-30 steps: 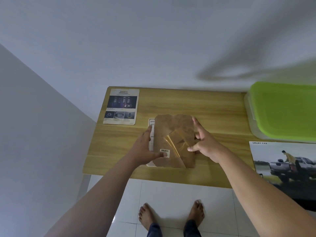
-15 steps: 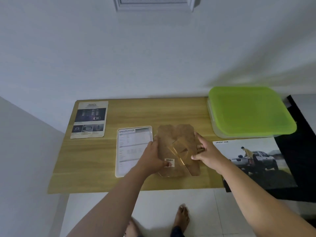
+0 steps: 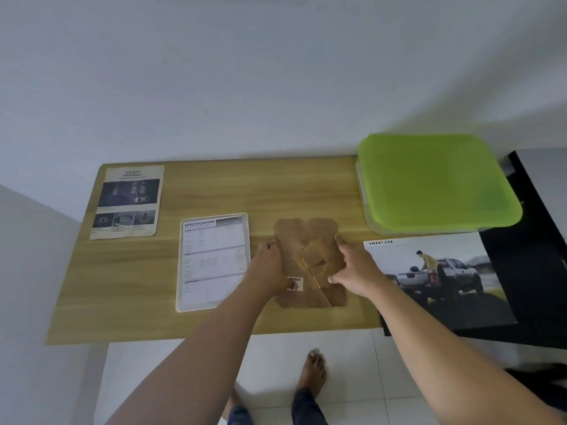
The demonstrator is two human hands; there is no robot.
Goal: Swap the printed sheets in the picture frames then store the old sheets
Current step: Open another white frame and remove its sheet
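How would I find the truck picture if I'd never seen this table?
Find the light wooden table, then the clear plastic box with a lime-green lid at its right end. Directly in front of that box, nearer the person, lies a glossy sheet headed SMART CAB. Only it shows a silver pickup truck outdoors; the others are text or small dark photos.

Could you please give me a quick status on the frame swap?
Hands: left hand and right hand both grip the brown frame back. It lies on the table, Specification sheet just left. Nothing blocking.
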